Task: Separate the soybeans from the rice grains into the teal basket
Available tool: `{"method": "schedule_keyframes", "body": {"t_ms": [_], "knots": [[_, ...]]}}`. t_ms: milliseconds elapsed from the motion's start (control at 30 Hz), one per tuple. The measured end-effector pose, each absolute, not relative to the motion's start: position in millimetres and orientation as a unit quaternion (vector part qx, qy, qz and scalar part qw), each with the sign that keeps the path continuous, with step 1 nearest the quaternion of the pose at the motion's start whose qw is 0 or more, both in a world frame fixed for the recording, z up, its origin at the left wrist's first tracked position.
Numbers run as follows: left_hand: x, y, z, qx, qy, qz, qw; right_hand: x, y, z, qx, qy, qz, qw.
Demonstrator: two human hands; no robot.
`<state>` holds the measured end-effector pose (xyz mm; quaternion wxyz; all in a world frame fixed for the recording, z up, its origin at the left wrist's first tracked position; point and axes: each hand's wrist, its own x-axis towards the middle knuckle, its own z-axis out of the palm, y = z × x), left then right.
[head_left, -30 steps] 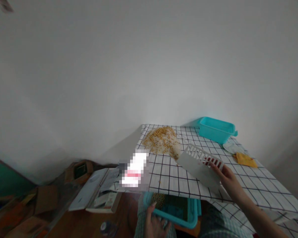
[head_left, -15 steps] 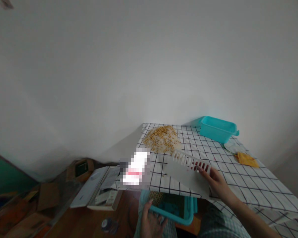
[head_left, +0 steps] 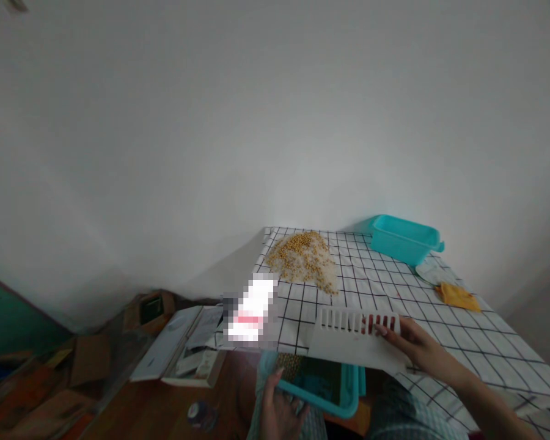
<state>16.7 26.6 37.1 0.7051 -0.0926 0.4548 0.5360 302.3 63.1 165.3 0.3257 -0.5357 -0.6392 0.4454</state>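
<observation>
My right hand [head_left: 415,345] grips a flat white plastic board [head_left: 348,345] by its slotted edge, fingers through the slots. The board lies low at the table's front edge. Below that edge my left hand [head_left: 282,408] holds a teal plastic bin [head_left: 318,400] by its near rim, thumb over the lip. Yellowish beans [head_left: 289,365] show at the left inside this bin. Beyond the board, a heap of yellow beans mixed with whitish grains [head_left: 302,260] rests on the checked tablecloth [head_left: 357,263], with some beans trailing toward me.
Another teal bin [head_left: 403,238] stands at the table's back right. Near it lie a pale cloth-like piece [head_left: 431,273] and a yellow cloth [head_left: 459,297]. A blurred-out bright patch [head_left: 252,308] covers the table's left edge. Open boxes [head_left: 187,348] and a bottle [head_left: 199,415] are on the floor.
My right hand has drawn the board back toward the table's front edge, away from the heap. A few beans now trail from the heap's near right side. My left hand stays with the bin.
</observation>
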Motion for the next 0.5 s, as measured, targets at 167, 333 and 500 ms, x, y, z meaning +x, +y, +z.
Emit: {"method": "schedule_keyframes", "body": {"t_ms": [167, 333, 500], "knots": [[14, 26, 40, -0.093, 0.440, 0.524, 0.723, 331, 99, 160, -0.515, -0.593, 0.527, 0.324], [15, 28, 40, -0.123, 0.442, 0.514, 0.725, 339, 167, 148, -0.444, -0.553, 0.627, 0.323], [17, 33, 28, -0.126, 0.464, 0.512, 0.712, 332, 229, 147, -0.419, -0.569, 0.610, 0.359]]}}
